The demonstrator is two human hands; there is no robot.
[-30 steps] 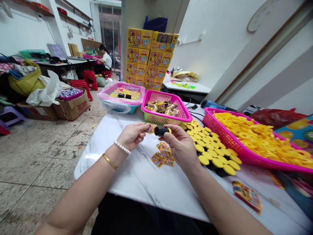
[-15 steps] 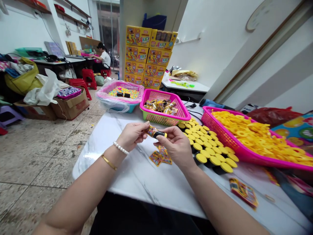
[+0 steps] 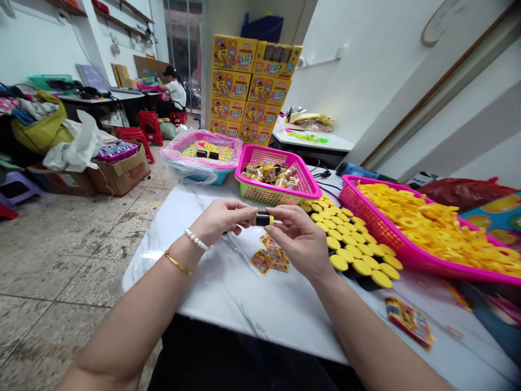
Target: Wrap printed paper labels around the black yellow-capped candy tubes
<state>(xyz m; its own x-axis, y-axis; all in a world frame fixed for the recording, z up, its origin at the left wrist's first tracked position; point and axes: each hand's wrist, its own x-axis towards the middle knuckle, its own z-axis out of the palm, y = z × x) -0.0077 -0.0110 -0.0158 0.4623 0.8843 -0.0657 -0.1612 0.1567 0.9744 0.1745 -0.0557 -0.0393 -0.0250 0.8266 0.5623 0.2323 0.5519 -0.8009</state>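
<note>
With the left hand (image 3: 221, 221) closed, pinching a printed wrapper (image 3: 245, 221) at the left end of a black tube (image 3: 261, 219) raised over the table (image 3: 220, 293); with the right hand (image 3: 300, 238) half curled at the tube's yellow end, whether gripping unclear. Nearer than the tube, printed packets (image 3: 271, 258); right of it, yellow-topped tubs (image 3: 349, 240); beyond it, a pink basket (image 3: 262, 155).

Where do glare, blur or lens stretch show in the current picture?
Head view: glare whitens a patch on the left of the tabletop; head view: the packet stack at lower right is smeared, its small print unreadable; head view: the pink basket looks stretched toward the right edge; head view: the black tube mid-frame is clearer.
</note>
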